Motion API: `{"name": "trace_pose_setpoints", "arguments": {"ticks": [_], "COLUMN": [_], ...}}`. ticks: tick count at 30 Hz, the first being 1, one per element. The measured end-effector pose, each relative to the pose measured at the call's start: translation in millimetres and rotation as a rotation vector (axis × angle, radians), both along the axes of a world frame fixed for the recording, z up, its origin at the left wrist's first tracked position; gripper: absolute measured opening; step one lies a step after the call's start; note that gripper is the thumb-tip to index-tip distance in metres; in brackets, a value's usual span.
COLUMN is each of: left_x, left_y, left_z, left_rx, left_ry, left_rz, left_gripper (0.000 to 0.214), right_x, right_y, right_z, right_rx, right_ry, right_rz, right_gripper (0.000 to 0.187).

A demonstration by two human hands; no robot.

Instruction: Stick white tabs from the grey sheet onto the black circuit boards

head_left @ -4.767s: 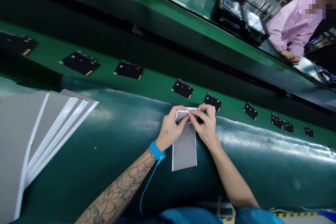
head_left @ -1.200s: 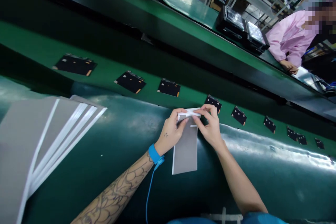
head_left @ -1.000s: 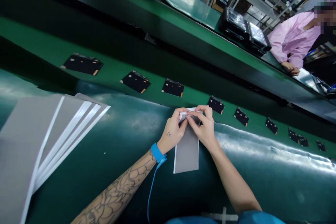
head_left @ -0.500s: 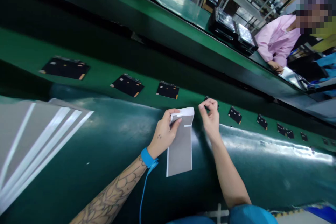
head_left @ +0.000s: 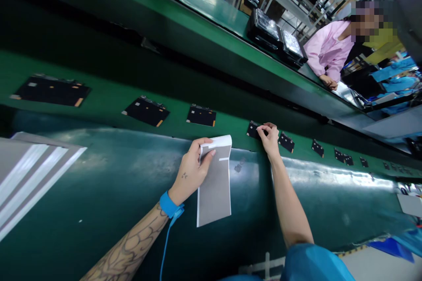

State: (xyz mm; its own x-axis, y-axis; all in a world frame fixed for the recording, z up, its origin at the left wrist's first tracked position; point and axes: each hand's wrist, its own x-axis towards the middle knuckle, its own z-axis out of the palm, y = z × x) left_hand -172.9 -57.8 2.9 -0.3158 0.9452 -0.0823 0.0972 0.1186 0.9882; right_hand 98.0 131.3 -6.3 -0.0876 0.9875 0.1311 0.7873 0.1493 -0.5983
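My left hand (head_left: 191,170) grips the upper left edge of a grey sheet (head_left: 214,184) whose white top end curls over; the sheet lies on the dark green bench mat (head_left: 125,184). A blue wrist strap (head_left: 169,205) with a cord sits on that wrist. My right hand (head_left: 269,137) reaches out to the conveyor belt (head_left: 108,96), its fingers pinched together over a small black board (head_left: 253,129). Whether something small sits between the fingertips is unclear.
Several black boards (head_left: 147,111) ride in a row along the belt. A fanned stack of grey sheets (head_left: 29,175) lies at the left. Across the line a person in a pink coat (head_left: 329,48) leans on the far bench beside black trays (head_left: 275,35).
My right hand has left the sheet's curled top and moved right and away to the black board on the belt. The left hand keeps the sheet; the boards drifted left.
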Motion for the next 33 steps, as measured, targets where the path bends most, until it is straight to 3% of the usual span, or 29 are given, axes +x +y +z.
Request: {"name": "trace_pose_setpoints", "arguments": {"ticks": [6,9,12,14,18,20,23,33], "left_x": [-0.8,-0.9,0.1,1.5,4.2,4.4,4.0,3.4], "left_y": [-1.4,-0.9,0.0,0.8,2.9,3.7,4.5,1.1], "left_z": [1.2,2.0,2.2,2.4,3.4,4.5,6.2,4.6], "left_rx": [-0.021,0.005,0.025,0.03,0.053,0.074,0.069,0.096], "left_ry": [-0.02,-0.025,-0.019,-0.003,0.002,-0.033,-0.057,-0.006], "left_rz": [-0.018,-0.012,-0.011,-0.012,-0.004,-0.002,0.011,0.025], "left_gripper": [0.03,0.029,0.028,0.027,0.025,0.026,0.025,0.034], "right_x": [9.1,10.4,-4.2,-26.8,-85.0,-107.6,-124.7,-135.3], "right_y": [5.5,6.4,-8.2,-30.2,-84.1,-102.2,-112.8,-123.1], "right_z": [-4.6,-4.0,8.0,21.2,44.6,48.4,45.1,44.8], "right_rx": [0.044,0.14,0.225,0.232,0.202,0.216,0.215,0.175], "right_ry": [-0.034,0.15,0.345,0.361,0.202,0.155,0.16,0.14], "right_rz": [-0.016,-0.143,-0.242,-0.103,0.379,0.475,0.477,0.453], "right_gripper": [0.034,0.039,0.035,0.029,0.016,0.014,0.014,0.01]}}
